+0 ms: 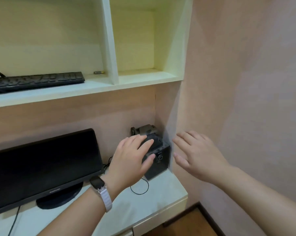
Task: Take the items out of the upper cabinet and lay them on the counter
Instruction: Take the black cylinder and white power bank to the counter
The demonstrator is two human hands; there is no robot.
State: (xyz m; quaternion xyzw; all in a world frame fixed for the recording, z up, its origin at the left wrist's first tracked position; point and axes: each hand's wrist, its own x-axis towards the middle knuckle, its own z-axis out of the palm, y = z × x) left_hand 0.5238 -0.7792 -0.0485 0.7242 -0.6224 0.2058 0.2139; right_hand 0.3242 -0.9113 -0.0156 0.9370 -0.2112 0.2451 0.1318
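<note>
Step in hand: we judge we are setting the black box-shaped device (158, 160) down on the counter (162, 198), in the back corner against the wall.

Left hand (132, 159): our fingers (148, 144) lie spread over the top and front of the device, touching it; they rest on it rather than clamp it, thumb down by the front face.

Right hand (193, 155): open and holding nothing, fingers spread, just to the right of the device and apart from it, close to the wall.

Device: it sits upright on the counter under our left fingers, with a darker rounded item (144, 131) just behind them; what that is, we cannot tell.

Thin cable (140, 188): it loops on the counter just below our left palm.

Doing it well: we should check the device stands flat and off its cable, then lift the left fingers straight up so it does not tip.

Still above: the keyboard (36, 81) and a small battery (99, 72) lie on the cabinet shelf (96, 90), well above and left of our fingers; the right compartment looks bare.

Next reach: the keyboard is long, so we would take it with both hands, minding the cords at its left end.

Monitor (41, 167): it stands left of our left wrist; we should leave room in front of it.
</note>
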